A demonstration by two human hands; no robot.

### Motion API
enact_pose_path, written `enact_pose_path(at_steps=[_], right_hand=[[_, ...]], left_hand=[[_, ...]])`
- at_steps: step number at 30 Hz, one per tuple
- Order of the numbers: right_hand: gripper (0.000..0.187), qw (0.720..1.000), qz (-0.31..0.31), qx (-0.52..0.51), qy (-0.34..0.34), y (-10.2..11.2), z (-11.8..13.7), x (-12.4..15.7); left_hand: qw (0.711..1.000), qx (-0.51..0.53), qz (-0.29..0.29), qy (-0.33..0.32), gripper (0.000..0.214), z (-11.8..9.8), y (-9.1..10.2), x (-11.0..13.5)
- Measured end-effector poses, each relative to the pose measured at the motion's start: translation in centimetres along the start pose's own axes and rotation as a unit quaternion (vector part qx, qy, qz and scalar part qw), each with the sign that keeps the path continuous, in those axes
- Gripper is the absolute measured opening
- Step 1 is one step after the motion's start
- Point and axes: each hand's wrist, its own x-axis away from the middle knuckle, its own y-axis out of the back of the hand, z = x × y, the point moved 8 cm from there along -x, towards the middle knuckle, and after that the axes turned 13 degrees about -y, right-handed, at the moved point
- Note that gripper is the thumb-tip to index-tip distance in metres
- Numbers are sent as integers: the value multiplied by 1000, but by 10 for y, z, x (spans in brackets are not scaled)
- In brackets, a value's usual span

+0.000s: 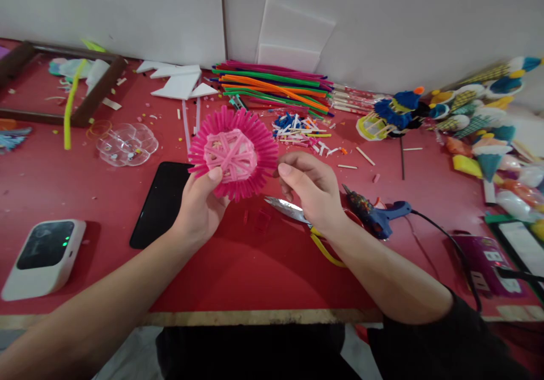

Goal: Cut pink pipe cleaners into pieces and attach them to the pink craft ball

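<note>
My left hand (203, 201) holds up a round pink ball (233, 152) made of straw pieces, with spiky pink ends all round and a paler woven middle; the thumb presses on its lower front. My right hand (309, 190) is just right of the ball, fingers curled, thumb and fingertips touching its right rim. Under that hand on the red table (238, 267) lie scissors (285, 208) with yellow handles, blades pointing left.
A blue glue gun (378, 214) with its cord lies right of the scissors. A black phone (160, 203) and a white device (42, 255) lie at the left. Behind are coloured straws (272, 88), cut straw bits (297, 131), a clear tray (126, 144) and straw crafts (476, 119).
</note>
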Motion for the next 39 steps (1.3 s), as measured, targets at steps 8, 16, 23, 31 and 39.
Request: enact_pose_path(at_steps=[8, 16, 23, 31, 39], right_hand=[[46, 994, 49, -51, -83, -10, -6, -3], [38, 996, 40, -33, -70, -11, -4, -1], [21, 998, -19, 27, -60, -4, -6, -1], [21, 998, -21, 34, -48, -3, -5, -1], [18, 998, 42, -36, -38, -10, -7, -1]], left_hand=[[1000, -15, 5, -26, 39, -4, -1, 1], [999, -8, 25, -38, 42, -6, -6, 2], [998, -12, 33, -56, 43, -6, -6, 0], [997, -29, 40, -61, 35, -7, -5, 2], [995, -43, 43, -85, 40, -10, -8, 2]])
